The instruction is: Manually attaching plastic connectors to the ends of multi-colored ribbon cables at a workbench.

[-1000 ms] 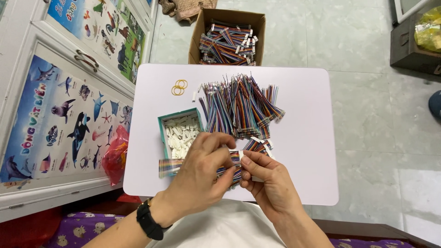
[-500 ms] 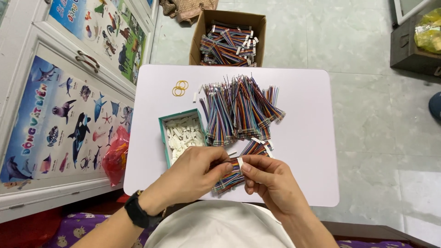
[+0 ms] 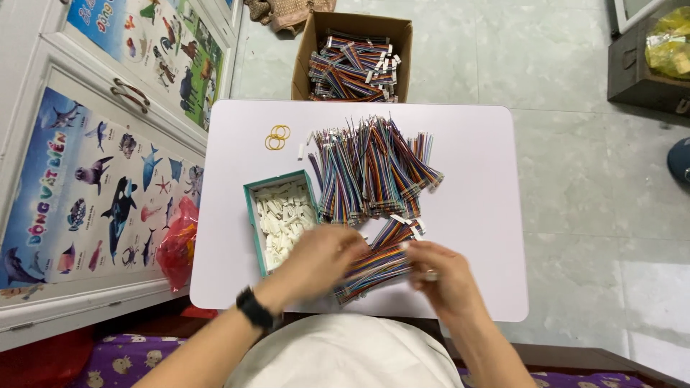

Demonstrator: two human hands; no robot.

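- Holding a bundle of rainbow wires (image 3: 374,267), your left hand (image 3: 323,257) has its fingers wrapped around the bundle's left end.
- Your right hand (image 3: 438,276) grips the other end of the same bundle, and it looks a bit blurry.
- You can see the bundle sits between your two hands, low over the near edge of the white table (image 3: 474,215), at about 6 o'clock on the table.
- You wear a black watch (image 3: 255,310) on your left wrist.
- Just beside your left hand, at 9 o'clock on the table, stands a green box (image 3: 251,208) full of small white plugs (image 3: 284,219).
- Right at the middle of the table lies a big pile of colored wires (image 3: 370,169), spread out like a fan.
- At about 11 o'clock on the table, some yellow rubber bands (image 3: 277,136) lie together.
- Past the far edge of the table, at 12 o'clock, a cardboard box (image 3: 305,54) sits on the floor with more wire bundles in it.
- Off to your left is a white cabinet (image 3: 43,86) with animal pictures on it.
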